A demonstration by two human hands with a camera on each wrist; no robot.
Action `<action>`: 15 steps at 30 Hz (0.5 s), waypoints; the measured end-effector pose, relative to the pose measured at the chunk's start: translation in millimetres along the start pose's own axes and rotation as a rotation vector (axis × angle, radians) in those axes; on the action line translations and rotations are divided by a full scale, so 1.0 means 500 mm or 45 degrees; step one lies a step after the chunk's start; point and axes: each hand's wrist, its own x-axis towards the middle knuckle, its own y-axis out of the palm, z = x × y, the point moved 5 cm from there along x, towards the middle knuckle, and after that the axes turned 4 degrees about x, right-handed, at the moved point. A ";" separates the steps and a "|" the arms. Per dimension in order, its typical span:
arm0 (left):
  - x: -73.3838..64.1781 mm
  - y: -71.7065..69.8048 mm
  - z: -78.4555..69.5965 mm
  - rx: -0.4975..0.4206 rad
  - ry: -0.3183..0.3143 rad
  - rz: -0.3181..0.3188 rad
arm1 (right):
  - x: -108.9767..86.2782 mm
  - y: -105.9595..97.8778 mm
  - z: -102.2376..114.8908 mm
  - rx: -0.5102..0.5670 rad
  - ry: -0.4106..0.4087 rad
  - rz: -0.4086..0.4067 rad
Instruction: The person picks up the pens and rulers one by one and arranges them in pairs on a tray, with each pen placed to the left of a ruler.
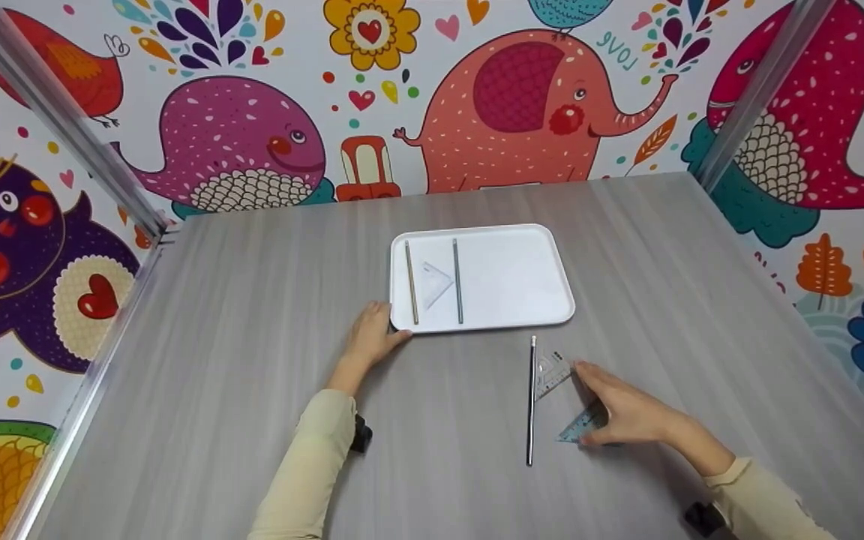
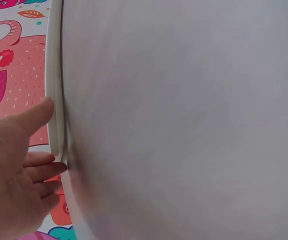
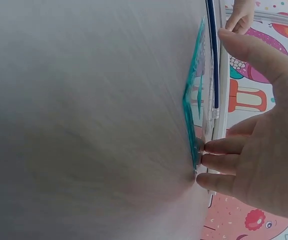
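Observation:
A white tray [image 1: 511, 277] lies on the table, its near left corner held by my left hand [image 1: 372, 334] with the thumb at the front rim and the fingers at the left side. Inside it are a gold pencil [image 1: 411, 285], a clear set square [image 1: 438, 285] and a green pencil [image 1: 458, 281]. Over a blue set square [image 1: 576, 427], my right hand [image 1: 631, 409] arches with fingers and thumb spread, partly hiding it. In the right wrist view, fingertips touch or nearly touch the teal edge. Left of that hand lie another clear set square [image 1: 554, 373] and a dark pencil [image 1: 530, 405].
The grey wooden table [image 1: 252, 315] is bordered by printed wall panels [image 1: 372, 97] at the back and sides. Metal posts [image 1: 758, 97] stand at the rear corners. A metal strip [image 1: 94, 382] runs along the table's left edge.

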 end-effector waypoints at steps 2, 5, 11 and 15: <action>-0.001 0.000 0.000 0.000 -0.008 0.002 | -0.005 0.000 0.001 -0.017 -0.009 0.006; -0.001 -0.001 0.001 0.003 -0.006 -0.006 | -0.012 -0.002 0.004 -0.047 -0.032 0.016; -0.001 0.000 0.001 -0.018 0.004 -0.011 | -0.025 -0.005 0.006 -0.086 -0.083 0.030; -0.002 0.000 0.002 -0.036 -0.014 0.008 | -0.032 -0.010 0.006 -0.091 -0.111 -0.012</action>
